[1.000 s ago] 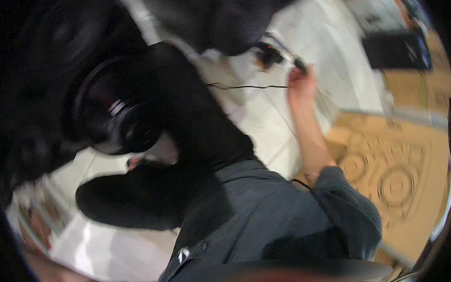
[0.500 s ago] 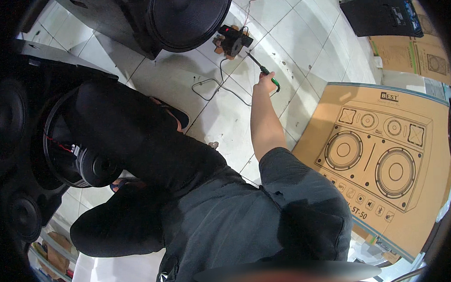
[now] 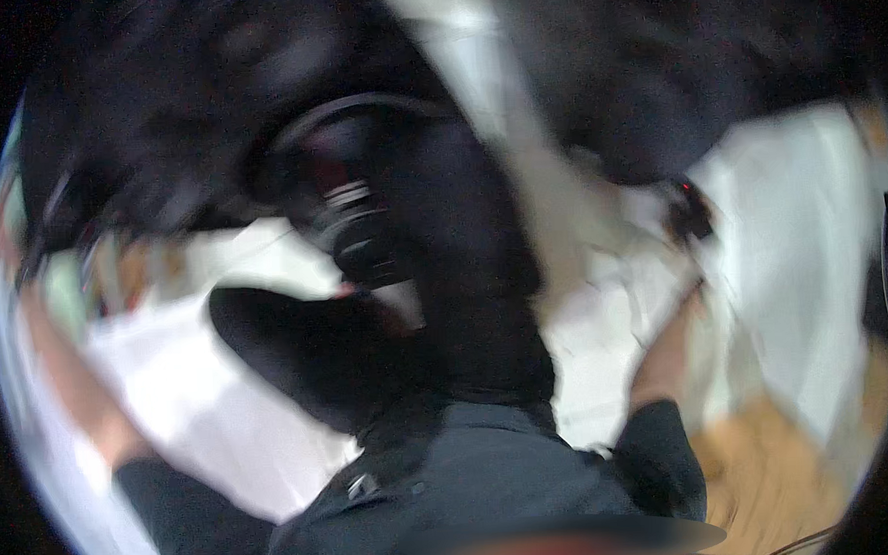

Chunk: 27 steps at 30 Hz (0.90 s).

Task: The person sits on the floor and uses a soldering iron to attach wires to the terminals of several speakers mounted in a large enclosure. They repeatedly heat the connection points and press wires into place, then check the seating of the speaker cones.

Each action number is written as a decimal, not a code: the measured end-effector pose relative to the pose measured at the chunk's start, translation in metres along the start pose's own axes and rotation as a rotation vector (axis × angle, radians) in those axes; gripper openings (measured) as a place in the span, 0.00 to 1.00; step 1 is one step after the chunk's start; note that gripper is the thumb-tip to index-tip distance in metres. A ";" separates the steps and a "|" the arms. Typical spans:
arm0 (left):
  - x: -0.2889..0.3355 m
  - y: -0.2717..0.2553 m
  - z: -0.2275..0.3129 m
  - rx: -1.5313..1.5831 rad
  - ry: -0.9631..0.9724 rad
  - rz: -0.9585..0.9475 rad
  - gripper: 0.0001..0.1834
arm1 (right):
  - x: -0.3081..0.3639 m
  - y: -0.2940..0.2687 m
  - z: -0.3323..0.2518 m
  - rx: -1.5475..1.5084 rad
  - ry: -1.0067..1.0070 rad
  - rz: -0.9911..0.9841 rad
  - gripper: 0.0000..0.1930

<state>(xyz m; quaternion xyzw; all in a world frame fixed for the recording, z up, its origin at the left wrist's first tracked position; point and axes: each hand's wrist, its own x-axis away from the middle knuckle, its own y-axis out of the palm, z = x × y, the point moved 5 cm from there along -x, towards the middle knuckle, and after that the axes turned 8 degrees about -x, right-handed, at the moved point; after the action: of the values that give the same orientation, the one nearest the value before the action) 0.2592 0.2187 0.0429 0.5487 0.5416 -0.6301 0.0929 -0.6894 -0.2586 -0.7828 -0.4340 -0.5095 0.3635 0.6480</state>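
The whole picture is smeared by motion. My right hand (image 3: pixel 688 310) reaches forward at the right, just below a small dark device (image 3: pixel 694 210) with a red light on the floor. Its fingers are blurred, and the green-handled, thin-shafted tool seen earlier cannot be made out. My left forearm stretches out at the far left; my left hand (image 3: pixel 38 306) is smeared near the picture's rim, its fingers unreadable. Between my legs and the black speaker cabinet (image 3: pixel 194 120) sits a loose round speaker driver (image 3: pixel 365 251), its magnet side showing.
Another large black speaker cabinet (image 3: pixel 643 85) stands at the upper right. A brown carton (image 3: pixel 773 462) is at the lower right, beside my right arm. A white surface (image 3: pixel 204 403) lies at the left below my knee. Pale tiled floor (image 3: pixel 795 236) runs along the right.
My view has swung left, so everything has shifted right. My left arm has come into view at the far left. The tool in my right hand no longer shows clearly.
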 end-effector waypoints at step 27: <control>0.206 0.024 0.054 0.773 -0.538 0.240 0.14 | 0.096 -0.079 -0.025 4.437 -0.964 0.111 0.24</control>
<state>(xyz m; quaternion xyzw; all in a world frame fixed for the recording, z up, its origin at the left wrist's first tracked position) 0.1661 0.2650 -0.1443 0.4192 0.1574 -0.8895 0.0911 -0.6421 -0.2041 -0.6788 -0.8132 -0.5029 -0.2290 0.1828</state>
